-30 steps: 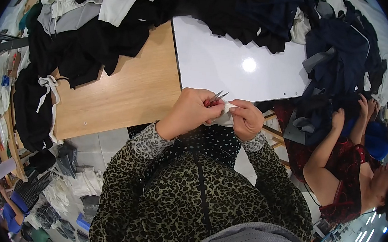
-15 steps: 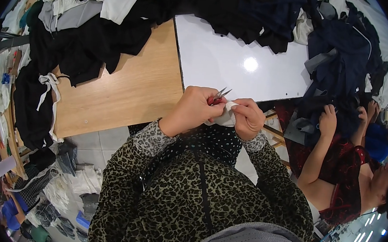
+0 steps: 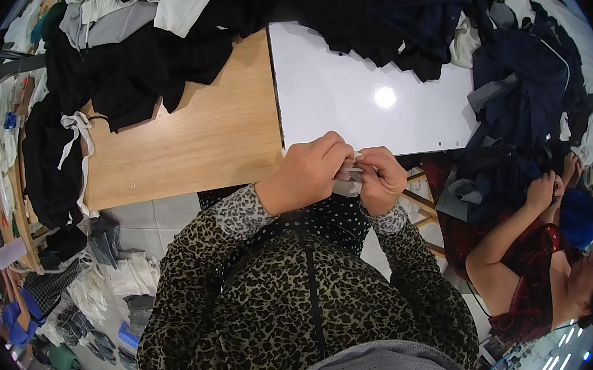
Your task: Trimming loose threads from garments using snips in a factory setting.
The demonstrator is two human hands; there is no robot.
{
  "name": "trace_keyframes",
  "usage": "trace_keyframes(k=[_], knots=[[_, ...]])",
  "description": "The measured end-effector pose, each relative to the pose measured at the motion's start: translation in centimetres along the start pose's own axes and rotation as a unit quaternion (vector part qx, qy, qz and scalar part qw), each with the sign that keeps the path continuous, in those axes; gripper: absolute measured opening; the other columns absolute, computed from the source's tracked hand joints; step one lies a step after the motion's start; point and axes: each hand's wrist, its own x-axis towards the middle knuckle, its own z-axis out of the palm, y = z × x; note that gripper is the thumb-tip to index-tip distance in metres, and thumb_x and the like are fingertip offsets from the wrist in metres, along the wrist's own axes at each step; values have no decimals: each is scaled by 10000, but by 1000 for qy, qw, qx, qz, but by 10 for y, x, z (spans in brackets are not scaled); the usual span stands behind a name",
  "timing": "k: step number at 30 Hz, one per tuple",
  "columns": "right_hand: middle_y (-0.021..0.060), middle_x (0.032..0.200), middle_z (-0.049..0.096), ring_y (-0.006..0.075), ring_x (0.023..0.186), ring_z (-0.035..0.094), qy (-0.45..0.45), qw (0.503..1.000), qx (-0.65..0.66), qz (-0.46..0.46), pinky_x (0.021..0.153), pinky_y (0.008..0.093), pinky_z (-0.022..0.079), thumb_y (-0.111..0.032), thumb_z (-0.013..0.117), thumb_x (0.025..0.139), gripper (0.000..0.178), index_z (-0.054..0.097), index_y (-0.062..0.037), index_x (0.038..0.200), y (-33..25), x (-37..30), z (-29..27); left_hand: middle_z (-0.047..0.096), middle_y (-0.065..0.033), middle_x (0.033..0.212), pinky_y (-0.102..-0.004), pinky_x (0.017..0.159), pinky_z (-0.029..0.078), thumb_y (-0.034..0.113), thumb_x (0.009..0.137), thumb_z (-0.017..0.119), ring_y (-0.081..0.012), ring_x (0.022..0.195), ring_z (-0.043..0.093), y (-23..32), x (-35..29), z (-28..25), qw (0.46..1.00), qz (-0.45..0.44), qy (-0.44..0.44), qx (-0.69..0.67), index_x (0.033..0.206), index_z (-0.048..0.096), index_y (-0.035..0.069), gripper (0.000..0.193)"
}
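Above my lap, at the near edge of the table, my two hands are close together. My left hand [image 3: 311, 171] is closed; a thin metal blade shows between its fingertips and the right ones, and the rest of the snips is hidden in the fist. A small piece of white fabric [image 3: 347, 188] hangs below the fingers. My right hand [image 3: 383, 184] pinches that fabric between thumb and fingers, its fingertips almost touching the left ones.
A wooden tabletop [image 3: 186, 142] and a white board [image 3: 360, 113] lie ahead. Black garments [image 3: 135, 84] cover the left and far side. At the right, a co-worker [image 3: 517, 270] handles dark navy garments [image 3: 519, 99]. Bagged clothes [image 3: 102, 238] lie on the floor at left.
My left hand has turned and closed in toward the right one, so the snips' red handles no longer show and the blades now sit at the fabric. The co-worker's hand moved right.
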Motion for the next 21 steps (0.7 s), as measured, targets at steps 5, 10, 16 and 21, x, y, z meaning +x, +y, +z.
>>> trace_keyframes(k=[5,10,16,21], knots=[[88,803,610,124,703,564,38,997,41,53,615,221,454,121,584,755,118,596,24,822,4,-3,0,531,-96,772,-283,505,434,24,786,592,-209,582,545,-4,-8,0,986,-118,52,-106,848,515,15,99],[86,803,610,123,707,564,44,996,55,57,632,220,453,117,594,757,107,592,24,808,1,-2,3,576,-49,764,-230,571,424,6,828,576,-122,648,536,-1,-8,-17,881,-319,21,-348,890,548,1,68],[99,807,614,151,712,581,-3,999,37,40,633,234,467,118,580,758,117,604,21,820,-1,-1,1,605,-88,804,-250,597,481,-24,747,634,-175,660,595,3,3,-25,988,-79,-14,-134,893,599,-14,150],[121,805,611,193,699,608,-29,998,-59,-13,616,256,488,100,591,743,129,616,10,832,-9,2,2,601,-86,787,-288,580,496,-42,667,647,-234,663,601,8,-1,-28,998,-43,-53,-6,870,592,0,214]])
